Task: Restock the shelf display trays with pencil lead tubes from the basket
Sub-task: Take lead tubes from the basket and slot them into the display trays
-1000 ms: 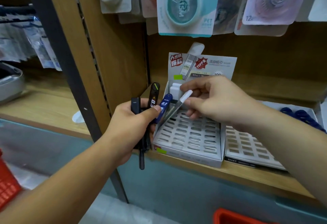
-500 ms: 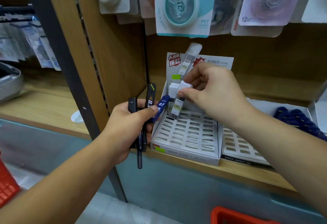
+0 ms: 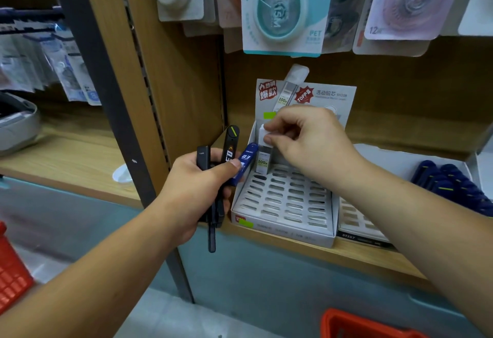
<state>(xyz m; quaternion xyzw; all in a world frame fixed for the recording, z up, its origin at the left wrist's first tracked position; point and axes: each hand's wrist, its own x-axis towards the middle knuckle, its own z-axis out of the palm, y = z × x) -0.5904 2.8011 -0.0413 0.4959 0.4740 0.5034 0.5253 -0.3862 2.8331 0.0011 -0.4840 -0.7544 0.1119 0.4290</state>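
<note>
My left hand (image 3: 197, 185) grips a bunch of lead tubes (image 3: 229, 151): black ones and a blue one marked 03, held upright just left of the white display tray (image 3: 282, 204). My right hand (image 3: 306, 140) pinches the white cap of a clear white-capped lead tube (image 3: 262, 160). That tube stands upright at the tray's back left corner, its lower end at a slot. Most of the tray's slots are vacant. A second white slotted tray (image 3: 357, 220) to the right holds dark blue tubes (image 3: 450, 180) at its far side.
A red basket (image 3: 365, 324) sits low at the bottom edge, another red basket (image 3: 13, 271) at the far left. Carded correction tapes (image 3: 282, 6) hang above the trays. A dark shelf upright (image 3: 106, 92) and wooden side panel stand just left of my left hand.
My right hand has carried the white-capped tube from my left hand's bunch up and back, turned it upright, and lowered it into the tray's back left corner. My left hand stayed put.
</note>
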